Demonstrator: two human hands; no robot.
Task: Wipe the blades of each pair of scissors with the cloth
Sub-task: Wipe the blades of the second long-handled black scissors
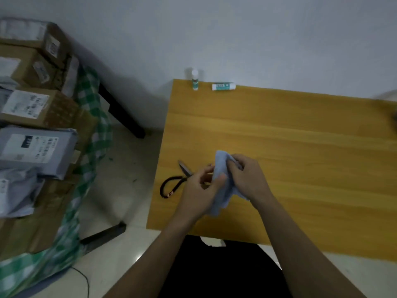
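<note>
A light blue cloth [221, 168] is bunched between both hands above the wooden table [300, 147]. My right hand [247, 179] grips the cloth from the right with curled fingers. My left hand [197, 190] pinches the cloth's left side, thumb against it. Whatever the cloth is wrapped round is hidden. One pair of scissors [178, 179] with black loop handles lies on the table just left of my left hand, its grey blades pointing up-left; the hand covers part of it.
Two glue sticks sit at the table's far edge, one upright [194, 79] and one lying down [223, 86]. Stacked cardboard boxes and grey parcels [32, 130] fill a green checked bag on the floor to the left. The wall stands behind the table.
</note>
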